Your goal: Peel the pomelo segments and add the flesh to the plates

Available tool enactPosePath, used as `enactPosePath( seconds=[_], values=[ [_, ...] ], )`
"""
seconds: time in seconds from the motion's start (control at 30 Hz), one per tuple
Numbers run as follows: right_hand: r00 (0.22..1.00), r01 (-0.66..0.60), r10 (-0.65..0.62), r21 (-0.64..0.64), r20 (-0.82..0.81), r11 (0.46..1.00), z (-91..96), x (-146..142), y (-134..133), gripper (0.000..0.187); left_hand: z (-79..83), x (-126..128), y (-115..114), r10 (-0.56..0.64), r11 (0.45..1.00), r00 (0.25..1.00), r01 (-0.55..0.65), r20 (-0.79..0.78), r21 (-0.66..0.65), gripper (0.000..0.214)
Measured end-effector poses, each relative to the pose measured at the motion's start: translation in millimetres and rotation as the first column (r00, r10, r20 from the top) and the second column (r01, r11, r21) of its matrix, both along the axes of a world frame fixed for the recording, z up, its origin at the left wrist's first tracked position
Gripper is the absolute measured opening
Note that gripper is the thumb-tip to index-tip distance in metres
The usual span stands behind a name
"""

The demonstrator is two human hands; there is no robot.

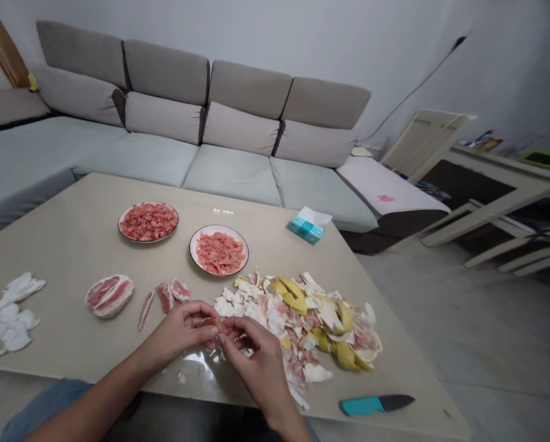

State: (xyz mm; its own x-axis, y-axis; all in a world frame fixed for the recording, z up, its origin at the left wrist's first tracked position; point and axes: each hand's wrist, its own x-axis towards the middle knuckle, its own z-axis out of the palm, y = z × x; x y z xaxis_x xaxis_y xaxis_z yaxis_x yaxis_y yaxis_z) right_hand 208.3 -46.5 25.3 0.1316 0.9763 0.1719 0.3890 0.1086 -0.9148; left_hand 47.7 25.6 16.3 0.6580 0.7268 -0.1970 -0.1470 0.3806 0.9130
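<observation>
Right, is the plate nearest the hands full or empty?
Full: the white plate is heaped with pink pomelo pulp, which covers nearly all of it, leaving only the rim showing.

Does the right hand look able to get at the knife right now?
Probably yes: only loose peel lies between the right hand and the knife, nothing solid, though that hand is busy at a small piece with the left hand.

On my feed the light is soft, even and rather dim, with no source I can see. Glare sits on the glossy tabletop (72, 245) just beneath the left hand (180, 334), and well beyond it the sofa (233, 175) bends with wide-lens distortion.
</observation>
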Motion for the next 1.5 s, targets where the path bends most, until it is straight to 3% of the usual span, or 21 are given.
enactPosePath(
  seconds=[0.2, 0.43, 0.77, 1.0, 1.17, 1.3, 1.43, 1.5],
  values=[
    [0.974, -0.006, -0.032, -0.166, -0.226, 0.986, -1.9, -2, 2, 0.022, 5.2, -2, 0, -0.02, 1.0, 0.999, 0.02, -0.037, 0.004, 0.02],
    [0.964, -0.041, -0.011, -0.187, -0.267, 0.981, -1.0, 1, 2, 0.027, 7.8, -2, 0, 0.018, 0.999, 0.998, -0.019, -0.054, -0.03, 0.022],
    [0.994, 0.002, -0.018, -0.151, -0.107, 0.989, -3.7, -3, 3, 0.018, 2.4, 0, 1, 0.019, 1.0, 0.997, -0.02, -0.069, -0.024, 0.022],
    [0.986, 0.02, -0.045, -0.155, -0.161, 0.988, -14.8, -3, 8, 0.018, -0.8, 4, 0, 0.082, 0.996, 0.994, -0.085, -0.078, -0.031, 0.025],
    [0.992, 0.078, -0.077, -0.006, 0.095, 0.997, -22.6, -13, 12, 0.014, -10.3, 6, 1, 0.185, 0.981, 0.98, -0.189, -0.076, -0.037, 0.026],
    [0.982, 0.031, -0.038, 0.039, 0.186, 0.999, -24.0, -10, 39, 0.013, -15.3, 1, 11, 0.339, 0.931, 0.94, -0.34, -0.029, -0.134, 0.022],
    [0.97, 0.047, -0.065, 0.083, 0.233, 0.995, -22.1, 8, 98, 0.014, -19.9, -8, 29, 0.54, 0.798, 0.839, -0.487, 0.063, -0.355, 0.015],
    [0.959, 0.051, -0.078, 0.106, 0.272, 0.993, -23.2, 17, 131, 0.013, -22.3, -10, 36, 0.579, 0.765, 0.813, -0.513, 0.066, -0.389, 0.012]
  ],
)
